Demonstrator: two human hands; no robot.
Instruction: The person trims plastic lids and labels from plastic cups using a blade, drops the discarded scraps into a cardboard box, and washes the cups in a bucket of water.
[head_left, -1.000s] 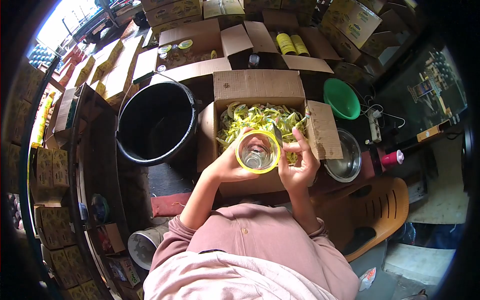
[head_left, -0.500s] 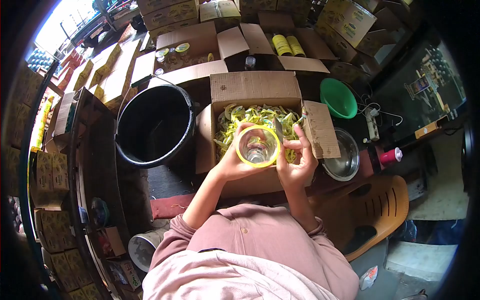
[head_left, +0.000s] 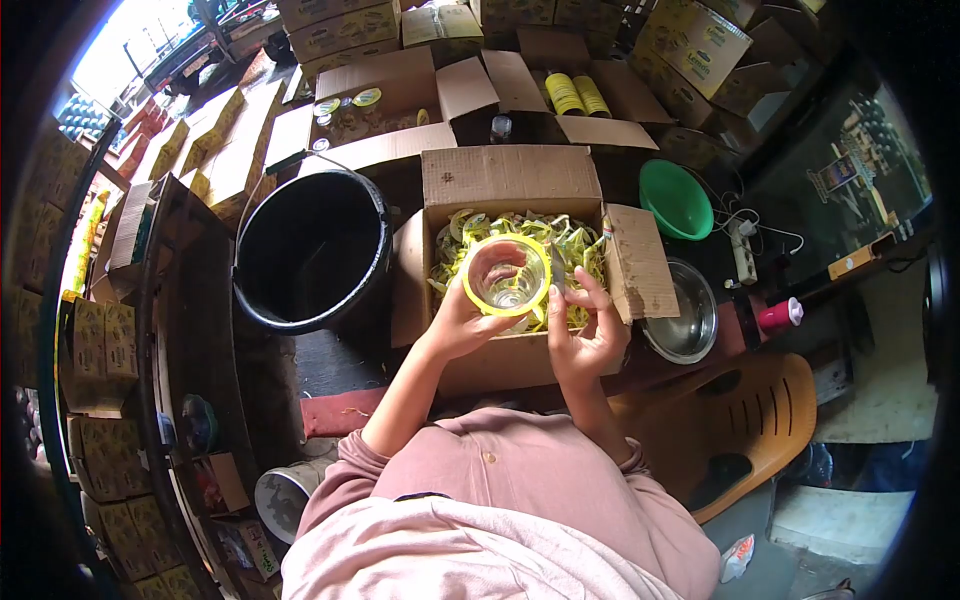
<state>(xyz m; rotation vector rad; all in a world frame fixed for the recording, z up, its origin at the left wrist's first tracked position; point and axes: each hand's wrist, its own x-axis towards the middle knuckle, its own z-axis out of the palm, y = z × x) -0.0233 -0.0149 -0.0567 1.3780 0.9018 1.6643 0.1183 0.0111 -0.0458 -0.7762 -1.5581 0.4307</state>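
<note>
My left hand [head_left: 458, 325] is closed around a clear cup [head_left: 512, 280] with a yellow rim, its mouth tilted up toward me. In my right hand [head_left: 590, 340], thumb and fingers pinch a thin grey knife blade [head_left: 557, 264], which stands upright beside the cup's right rim. The right thumb is close to that rim; I cannot tell whether it touches. The blade's lower end is hidden by the fingers. Under both hands is an open cardboard box [head_left: 510, 178] full of yellow and clear plastic scraps [head_left: 577, 240].
To the left stands a black bucket [head_left: 310, 250]. On the right are a green basin [head_left: 675, 200], a metal bowl [head_left: 690, 310], a power strip [head_left: 744, 255] and an orange plastic chair [head_left: 780, 420]. Behind, open cartons hold cups [head_left: 350, 115] and yellow stacks [head_left: 577, 95].
The cup has shifted slightly left and tilted, so more of its inside wall shows. My right hand has moved slightly down, the blade staying beside the rim.
</note>
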